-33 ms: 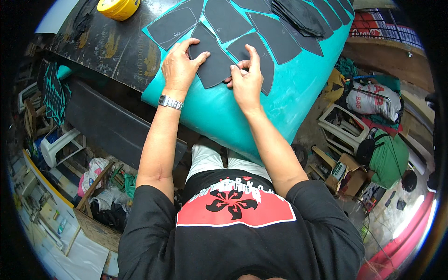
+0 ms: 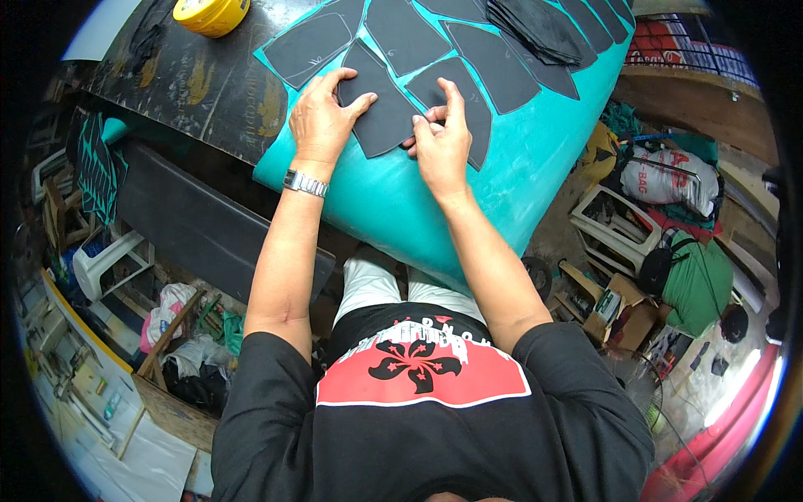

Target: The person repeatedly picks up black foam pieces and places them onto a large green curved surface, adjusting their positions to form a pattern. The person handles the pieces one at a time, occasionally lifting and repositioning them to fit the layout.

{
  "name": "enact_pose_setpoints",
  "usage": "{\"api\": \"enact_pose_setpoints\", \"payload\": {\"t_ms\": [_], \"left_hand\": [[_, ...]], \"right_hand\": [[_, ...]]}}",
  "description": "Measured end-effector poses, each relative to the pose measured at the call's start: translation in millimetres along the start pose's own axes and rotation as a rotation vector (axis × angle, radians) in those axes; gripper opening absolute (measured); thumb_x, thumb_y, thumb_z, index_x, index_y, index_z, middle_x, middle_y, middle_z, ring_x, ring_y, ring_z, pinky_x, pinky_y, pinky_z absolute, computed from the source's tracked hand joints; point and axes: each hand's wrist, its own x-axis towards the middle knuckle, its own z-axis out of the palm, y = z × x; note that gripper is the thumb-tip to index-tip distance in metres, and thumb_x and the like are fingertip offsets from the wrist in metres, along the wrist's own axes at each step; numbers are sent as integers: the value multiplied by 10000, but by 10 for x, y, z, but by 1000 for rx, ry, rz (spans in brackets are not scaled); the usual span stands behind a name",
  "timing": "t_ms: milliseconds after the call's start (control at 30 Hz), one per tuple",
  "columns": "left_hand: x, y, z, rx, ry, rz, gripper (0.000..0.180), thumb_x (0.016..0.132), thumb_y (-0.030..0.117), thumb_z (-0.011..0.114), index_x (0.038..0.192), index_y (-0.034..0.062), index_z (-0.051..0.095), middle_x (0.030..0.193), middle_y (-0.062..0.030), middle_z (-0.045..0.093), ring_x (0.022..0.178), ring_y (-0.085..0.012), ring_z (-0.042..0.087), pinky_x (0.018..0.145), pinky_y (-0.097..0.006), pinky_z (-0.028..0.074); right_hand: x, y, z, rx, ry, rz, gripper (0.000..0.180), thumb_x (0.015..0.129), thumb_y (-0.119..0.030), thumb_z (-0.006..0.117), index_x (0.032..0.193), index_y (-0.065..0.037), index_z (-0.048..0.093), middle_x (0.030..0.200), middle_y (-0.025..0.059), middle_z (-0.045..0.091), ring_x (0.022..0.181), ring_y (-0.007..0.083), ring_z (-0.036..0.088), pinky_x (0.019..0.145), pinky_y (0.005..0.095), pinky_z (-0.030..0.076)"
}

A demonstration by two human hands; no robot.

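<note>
A black flat cut piece (image 2: 383, 117) lies slanted on the teal sheet (image 2: 401, 201) at the table's near edge. My left hand (image 2: 322, 117), with a metal watch on the wrist, rests along its left side, thumb and forefinger spread over its surface. At the right side of the same piece is my right hand (image 2: 439, 142). Its forefinger is bent up, while the thumb and other fingers are drawn together; whatever they grip is hidden. Just beyond that hand lies another black piece (image 2: 475, 113), with faint pale marks.
More black pieces (image 2: 493, 67) spread across the sheet's far part, with a thin dark stack (image 2: 535, 33) on top. A yellow tub (image 2: 211, 15) stands on the dark tabletop (image 2: 184, 92). Left below is a long black panel (image 2: 196, 213); white plastic stools (image 2: 615, 222) and clutter crowd the floor.
</note>
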Motion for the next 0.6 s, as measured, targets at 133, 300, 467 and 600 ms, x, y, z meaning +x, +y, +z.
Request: {"api": "enact_pose_setpoints", "payload": {"t_ms": [133,300,467,600], "left_hand": [[-8,-27,22,3,9,37,462,712,365,867,1099,165,714,859,-47,645,778,-235,638,698,-374,527],[-42,-33,22,83,31,87,525,698,381,871,1145,171,691,1058,-72,627,912,-280,626,757,-400,529],[-226,13,-59,262,154,288,567,729,338,850,1230,169,646,1271,-95,551,1078,-332,578,869,-441,494],[-793,77,-121,156,-235,346,544,822,285,774,1316,127,608,1329,-97,564,1270,-274,512,1051,-492,376]], "right_hand": [[56,-4,-6,-158,16,14,709,858,96,602,1499,-73,350,963,123,547,660,172,616,593,325,560],[149,-97,26,-655,-26,-77,814,826,12,667,1530,-98,272,1100,251,610,866,385,686,800,482,561],[192,-334,-175,-1013,-130,-52,875,818,-138,759,1538,-151,263,1237,262,547,1061,415,632,846,483,533],[356,-308,-75,-874,-48,-553,851,807,-303,794,1513,-186,333,1396,241,429,1271,415,468,1007,548,417]]}}
